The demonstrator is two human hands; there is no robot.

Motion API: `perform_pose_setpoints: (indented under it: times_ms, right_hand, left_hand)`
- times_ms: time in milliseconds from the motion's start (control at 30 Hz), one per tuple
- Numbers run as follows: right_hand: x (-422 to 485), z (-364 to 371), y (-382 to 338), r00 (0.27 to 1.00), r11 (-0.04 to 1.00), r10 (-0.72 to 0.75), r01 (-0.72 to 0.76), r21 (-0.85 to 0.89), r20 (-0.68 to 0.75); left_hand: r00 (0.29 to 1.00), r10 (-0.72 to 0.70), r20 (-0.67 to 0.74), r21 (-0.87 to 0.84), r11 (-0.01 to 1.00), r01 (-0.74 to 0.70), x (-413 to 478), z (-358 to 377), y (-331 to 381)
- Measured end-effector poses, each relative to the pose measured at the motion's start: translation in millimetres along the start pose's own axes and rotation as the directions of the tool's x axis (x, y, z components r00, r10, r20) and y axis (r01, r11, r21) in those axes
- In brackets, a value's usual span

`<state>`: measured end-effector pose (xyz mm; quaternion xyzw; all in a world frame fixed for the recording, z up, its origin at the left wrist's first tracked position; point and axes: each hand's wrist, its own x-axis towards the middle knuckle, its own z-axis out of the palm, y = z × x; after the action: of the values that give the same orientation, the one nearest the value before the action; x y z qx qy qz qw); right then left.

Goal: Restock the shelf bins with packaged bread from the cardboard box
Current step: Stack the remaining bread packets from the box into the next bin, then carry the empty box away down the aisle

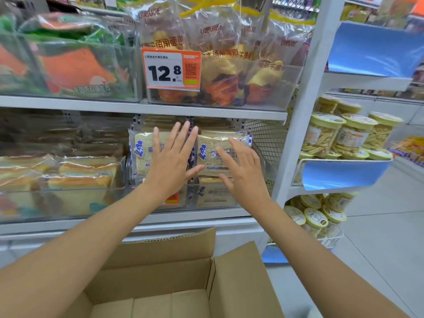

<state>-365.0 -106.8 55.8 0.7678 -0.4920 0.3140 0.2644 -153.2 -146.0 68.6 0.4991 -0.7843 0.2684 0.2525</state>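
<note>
Two stacks of packaged sliced bread with blue print stand in a clear shelf bin (229, 193) on the lower shelf. My left hand (172, 161) lies flat, fingers spread, against the front of the left bread pack (143, 152). My right hand (243, 171) is spread in front of the right bread pack (211, 152), fingers apart and holding nothing. Below me the cardboard box (179, 283) stands with its flaps up; the part of its inside that I see holds no bread.
Left of my hands a bin holds yellow sliced loaves (75, 182). The upper shelf carries croissant bags (229, 65) behind an orange 12.8 price tag (171, 68). Round jars of snack sticks (344, 136) fill wire racks on the right. Tiled floor lies at lower right.
</note>
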Motion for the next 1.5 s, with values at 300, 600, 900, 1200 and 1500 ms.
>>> perform_pose_setpoints:
  times_ms: [300,600,900,1200,1500]
  right_hand:
    - [6,-4,-5,0.961,0.978,0.172,-0.194,0.082,0.215]
    - [-10,-31,-20,0.983,0.978,0.133,-0.151,0.146,0.127]
    - [-154,-57,-62,0.769,0.857,0.292,-0.475,0.202,0.569]
    - [-246,-37,-82,0.504,0.914,0.323,-0.386,-0.126,0.801]
    - [-253,-26,-77,0.438,0.858,0.436,-0.465,-0.217,0.786]
  left_hand:
    - [0.996,0.025,0.089,-0.060,0.998,-0.019,-9,-22,5]
    - [0.993,0.075,-0.089,-0.313,0.945,-0.099,-34,-36,11]
    - [0.944,-0.034,0.328,-0.420,0.890,0.178,-173,-59,-12]
    - [0.626,-0.311,0.715,-0.122,0.827,0.550,-355,-72,-93]
    - [0.207,-0.694,0.690,0.175,0.438,0.882,-431,-70,-154]
